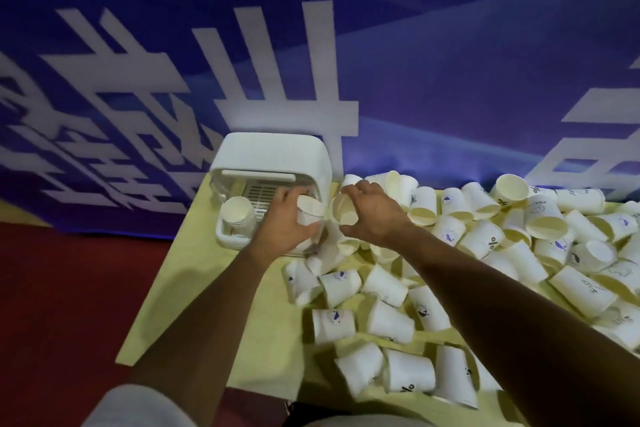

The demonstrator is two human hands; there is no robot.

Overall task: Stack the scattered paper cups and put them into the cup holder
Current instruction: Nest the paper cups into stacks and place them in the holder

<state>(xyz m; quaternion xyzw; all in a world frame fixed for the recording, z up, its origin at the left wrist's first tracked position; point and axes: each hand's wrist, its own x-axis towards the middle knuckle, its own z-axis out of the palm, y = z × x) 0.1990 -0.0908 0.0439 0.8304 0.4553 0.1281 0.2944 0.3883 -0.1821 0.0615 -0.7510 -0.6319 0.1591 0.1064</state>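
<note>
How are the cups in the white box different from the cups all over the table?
The stacked cups in the cup holder are nested into one standing pile; the scattered cups mostly lie on their sides, separate. The stacked cups sit inside the holder; the scattered cups cover the yellow table. Both are white paper cups.

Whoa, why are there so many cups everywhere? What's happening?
A person is tidying up paper cups. Their left hand grips a white paper cup, perhaps a few nested, right in front of the white plastic cup holder. Their right hand holds a second white cup beside it, open end facing us. A small stack of cups already stands in the holder's left side. Many loose cups lie scattered across the yellow-green table.
</note>
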